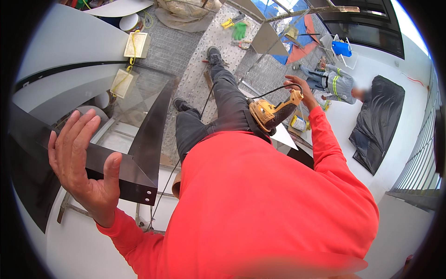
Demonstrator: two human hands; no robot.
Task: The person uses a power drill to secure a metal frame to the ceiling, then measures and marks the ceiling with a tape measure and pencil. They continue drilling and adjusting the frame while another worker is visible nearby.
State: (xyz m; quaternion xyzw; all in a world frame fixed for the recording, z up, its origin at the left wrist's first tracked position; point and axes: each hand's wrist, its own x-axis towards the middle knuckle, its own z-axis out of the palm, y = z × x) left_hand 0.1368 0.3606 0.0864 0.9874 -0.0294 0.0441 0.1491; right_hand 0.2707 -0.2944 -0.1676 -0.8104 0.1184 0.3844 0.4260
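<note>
My left hand [81,162] rests flat against the side of a dark metal corner panel [139,160], fingers spread and thumb hooked over its lower edge. My right hand [299,90] grips the handle of a yellow power drill [272,114], held out beside my right hip, with its black cord looping up behind the hand. I wear a red long-sleeved top and dark trousers. My feet stand on a perforated metal scaffold plank [211,42] far below.
Two pale square boxes [137,45] with yellow cords sit on mesh decking at upper left. Green gloves [239,30] lie on the plank. Another person [334,83] in grey work clothes crouches at right near a blue bucket [341,48] and black sheeting [378,123].
</note>
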